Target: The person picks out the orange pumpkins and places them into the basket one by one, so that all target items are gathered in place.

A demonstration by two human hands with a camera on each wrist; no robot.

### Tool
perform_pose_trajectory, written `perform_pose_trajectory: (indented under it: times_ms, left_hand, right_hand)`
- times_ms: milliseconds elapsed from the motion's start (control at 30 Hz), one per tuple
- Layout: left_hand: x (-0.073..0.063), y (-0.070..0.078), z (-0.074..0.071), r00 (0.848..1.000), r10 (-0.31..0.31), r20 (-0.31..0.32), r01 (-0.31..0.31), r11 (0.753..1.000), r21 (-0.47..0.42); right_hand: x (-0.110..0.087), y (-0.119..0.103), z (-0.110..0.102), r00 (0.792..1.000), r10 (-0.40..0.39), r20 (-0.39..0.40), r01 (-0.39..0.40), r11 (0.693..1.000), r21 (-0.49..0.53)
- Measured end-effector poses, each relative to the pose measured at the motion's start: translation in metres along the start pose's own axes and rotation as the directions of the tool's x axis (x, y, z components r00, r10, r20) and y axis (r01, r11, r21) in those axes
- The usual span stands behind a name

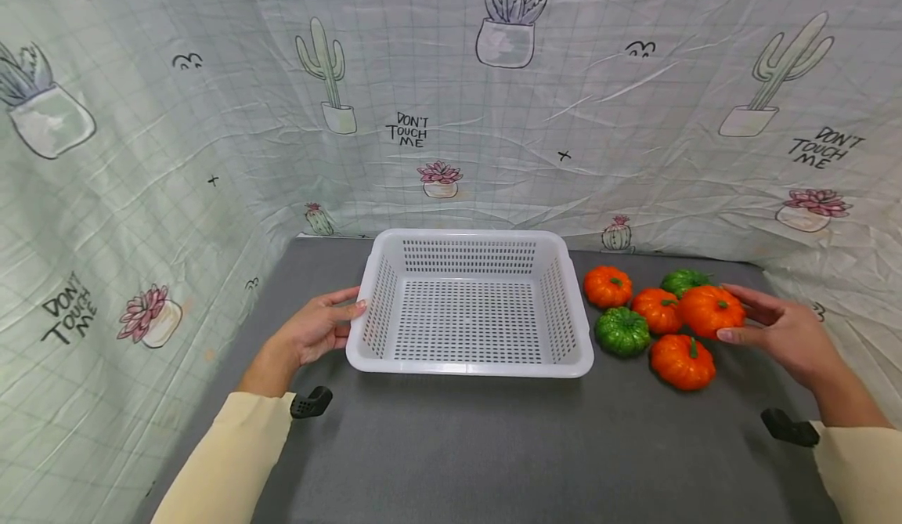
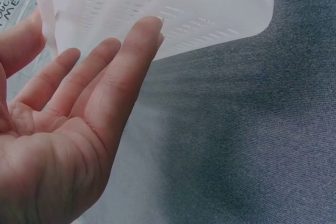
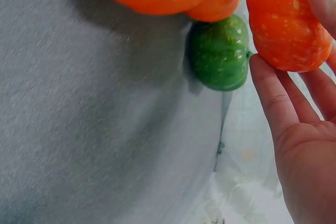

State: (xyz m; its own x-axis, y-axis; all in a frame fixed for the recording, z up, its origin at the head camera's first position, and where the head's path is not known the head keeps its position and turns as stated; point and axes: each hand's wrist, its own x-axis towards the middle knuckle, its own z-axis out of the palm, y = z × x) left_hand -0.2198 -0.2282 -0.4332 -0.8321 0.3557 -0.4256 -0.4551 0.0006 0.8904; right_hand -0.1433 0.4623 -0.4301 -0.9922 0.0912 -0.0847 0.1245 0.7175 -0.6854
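A white plastic basket (image 1: 468, 369) with slotted walls sits at the middle of the table's far side. My left hand (image 1: 320, 327) holds its left rim, with the thumb over the edge and the fingers against the outer wall (image 2: 210, 3). At the right, my right hand (image 1: 792, 332) grips an orange pumpkin (image 1: 712, 311) between thumb and fingers. In the right wrist view, this pumpkin (image 3: 286, 19) appears raised off the table. Close to it are a green pumpkin (image 1: 682, 281), partly hidden, and two orange pumpkins (image 1: 657, 310) (image 1: 682, 363).
Another orange pumpkin (image 1: 607, 287) and a second green pumpkin (image 1: 622, 332) lie just right of the basket. The grey table (image 1: 451, 446) extends toward me. A printed cloth (image 1: 465, 85) hangs behind and along the sides.
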Motion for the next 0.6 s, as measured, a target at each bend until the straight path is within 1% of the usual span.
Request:
perform_pose_trajectory:
  times_ms: [267, 467, 600]
  left_hand:
    - [0.001, 0.0, 0.0, 1.0, -0.006, -0.001, 0.006, 1.0, -0.007]
    - [0.001, 0.0, 0.0, 1.0, -0.002, -0.003, 0.002, 1.0, 0.0]
    - [0.001, 0.0, 0.0, 1.0, -0.004, -0.007, 0.004, 1.0, 0.003]
  right_hand:
    - [0.005, -0.013, 0.005, 0.999, -0.031, 0.021, 0.03, 0.999, 0.025]
    - [0.008, -0.021, 0.008, 0.994, -0.103, 0.033, 0.099, 0.991, 0.089]
    - [0.009, -0.027, 0.011, 0.991, -0.131, 0.041, 0.126, 0.987, 0.103]
